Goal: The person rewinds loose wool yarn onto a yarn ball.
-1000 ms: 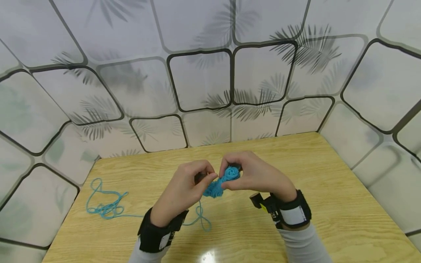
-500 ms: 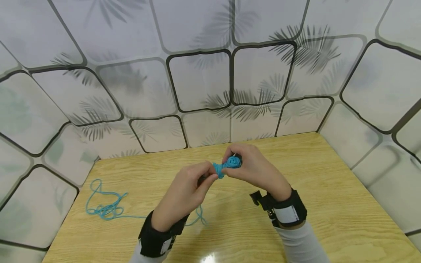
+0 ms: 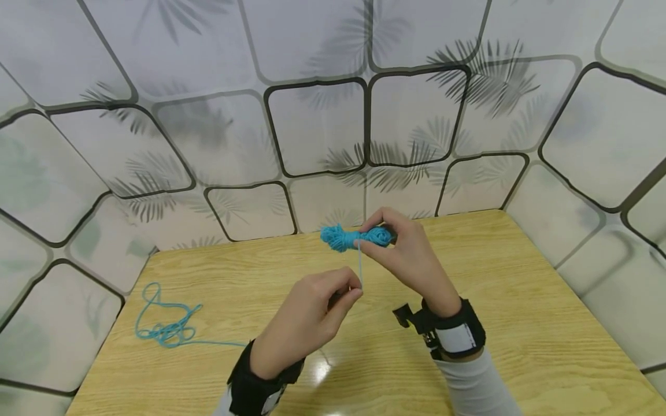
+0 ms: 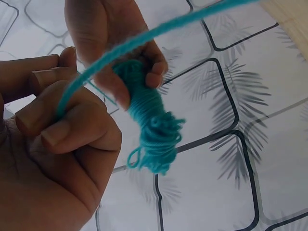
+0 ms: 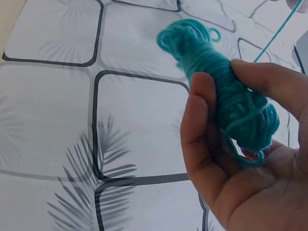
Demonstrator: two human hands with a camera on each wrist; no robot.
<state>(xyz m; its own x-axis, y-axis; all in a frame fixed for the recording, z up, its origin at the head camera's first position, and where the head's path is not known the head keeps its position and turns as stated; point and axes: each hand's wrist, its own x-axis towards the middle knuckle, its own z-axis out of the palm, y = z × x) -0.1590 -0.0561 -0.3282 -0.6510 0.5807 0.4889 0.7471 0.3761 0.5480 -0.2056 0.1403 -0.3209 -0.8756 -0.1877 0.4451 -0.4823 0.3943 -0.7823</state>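
A blue skein of yarn [image 3: 340,238], wrapped tightly round its middle and looped at both ends, is held up over the far part of the table. My right hand [image 3: 408,248] grips it near its right end between thumb and fingers, as the right wrist view shows with the skein [image 5: 211,67] upright and slanted. Below and to the left, my left hand [image 3: 317,306] pinches a strand of yarn [image 3: 360,266] that runs taut up to the skein's middle. In the left wrist view the yarn strand [image 4: 144,38] passes through the curled left fingers [image 4: 72,125].
A loose tangle of the same yarn [image 3: 169,330] lies on the wooden table [image 3: 520,323] at the left, its tail running under my left wrist. A patterned white cloth wall [image 3: 322,127] stands behind the table and along its sides.
The skein has risen and moved away from me in my right hand. My left hand has come off the skein and dropped below it, drawing a strand out straight.
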